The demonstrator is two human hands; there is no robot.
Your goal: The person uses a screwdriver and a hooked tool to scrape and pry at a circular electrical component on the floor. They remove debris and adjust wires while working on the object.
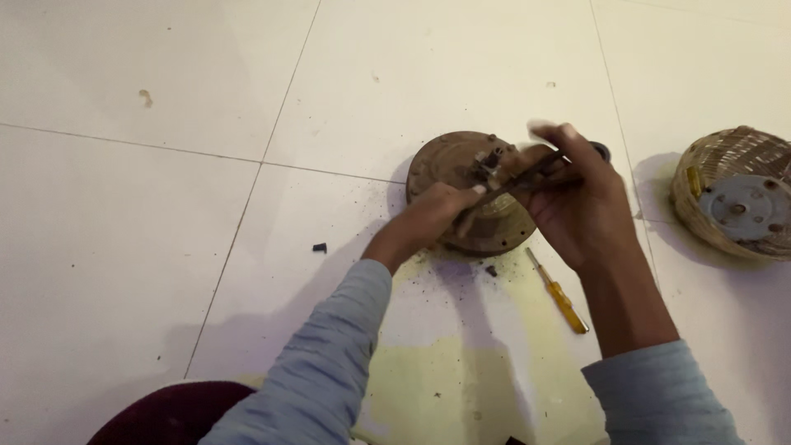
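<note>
A round, rusty brown metal housing (449, 165) lies on the white tiled floor. My left hand (428, 218) grips its near rim, steadying it. Over the middle of the housing, my right hand (577, 198) is shut on a dark hand tool (527, 173) whose tip sits at the small hub in the housing's centre. The tool's exact kind is hard to tell because of blur. A yellow-handled screwdriver (559, 292) lies on the floor just in front of the housing, between my forearms.
A woven basket (700, 194) at the right holds a grey round metal plate (748, 206) and other small parts. A small dark scrap (320, 247) and dirt specks lie left of the housing. A dark red cushion edge (169, 412) shows at bottom left.
</note>
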